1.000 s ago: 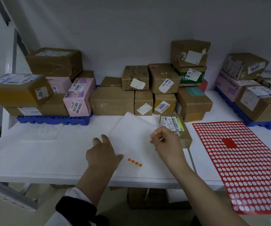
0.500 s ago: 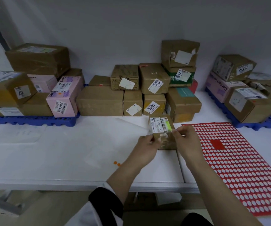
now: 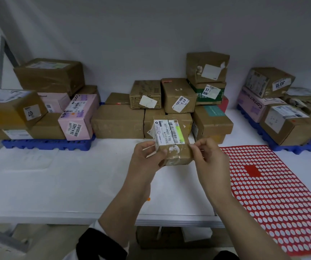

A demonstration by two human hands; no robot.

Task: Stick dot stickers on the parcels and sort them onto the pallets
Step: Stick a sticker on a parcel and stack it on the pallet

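The fingers (image 3: 146,147) of the left hand (image 3: 145,164) curl round the left end of a small parcel (image 3: 171,141), thumb across its near face, and seem to hold it just off the worktop (image 3: 57,184). The fingers (image 3: 199,147) of the right hand (image 3: 212,162) bunch against the parcel's right edge and pinch there. Whether a dot sticker sits under them is hidden. So this box looks to be at the sticking step, not yet sorted. Behind it a heap of boxes (image 3: 179,96) waits against the wall (image 3: 132,34), so much of the job seems left. Other parcels already sit on the left pallet (image 3: 46,144) and the right pallet (image 3: 300,148), both blue. A red sticker sheet (image 3: 274,199) lies flat just right of the hands, and one orange dot (image 3: 148,199) peeps out by the left wrist. The worktop is white, the wall plain and pale, the light dim.
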